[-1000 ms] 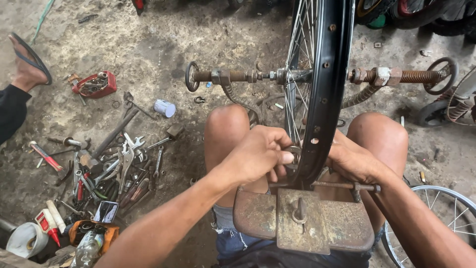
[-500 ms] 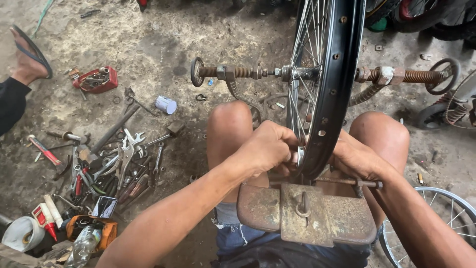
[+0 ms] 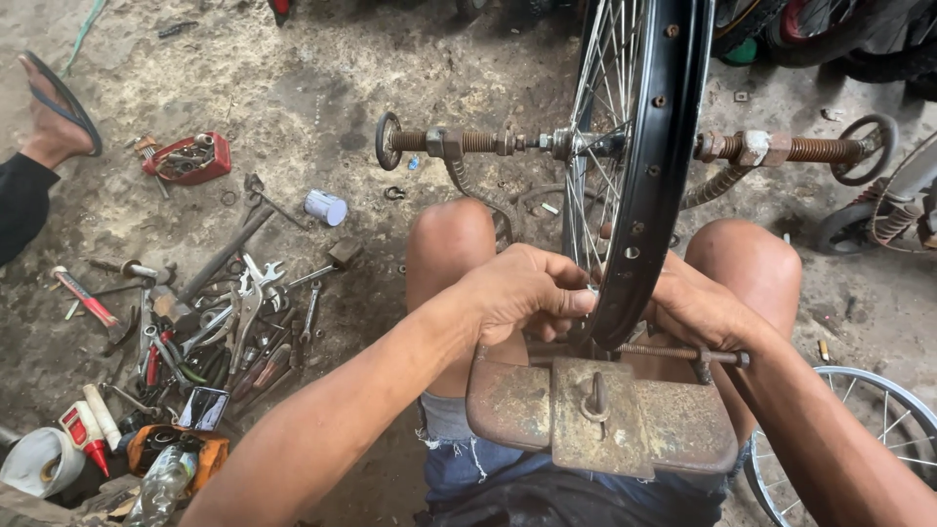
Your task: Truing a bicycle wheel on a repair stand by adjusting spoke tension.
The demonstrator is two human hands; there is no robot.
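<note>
A black spoked wheel rim [image 3: 656,146] stands upright on a rusty truing stand [image 3: 605,415] between my bare knees. Its axle runs across on threaded rods [image 3: 468,142] with hand wheels at both ends. My left hand [image 3: 522,291] is closed against the left side of the rim near its lowest part, fingers pinched at the spokes; whether it holds a small tool is hidden. My right hand [image 3: 698,307] presses on the rim's right side, partly hidden behind it, above a thin threaded bolt [image 3: 683,353].
A heap of wrenches, pliers and screwdrivers [image 3: 210,322] lies on the dirt floor at left, with a red tin [image 3: 187,158], a small white can [image 3: 325,207] and tubes. Another person's sandalled foot [image 3: 54,112] is at far left. A second wheel [image 3: 874,429] lies at lower right.
The view has shifted slightly. My left hand has slid a little right and down along the rim; the wheel and my right hand stay much the same.
</note>
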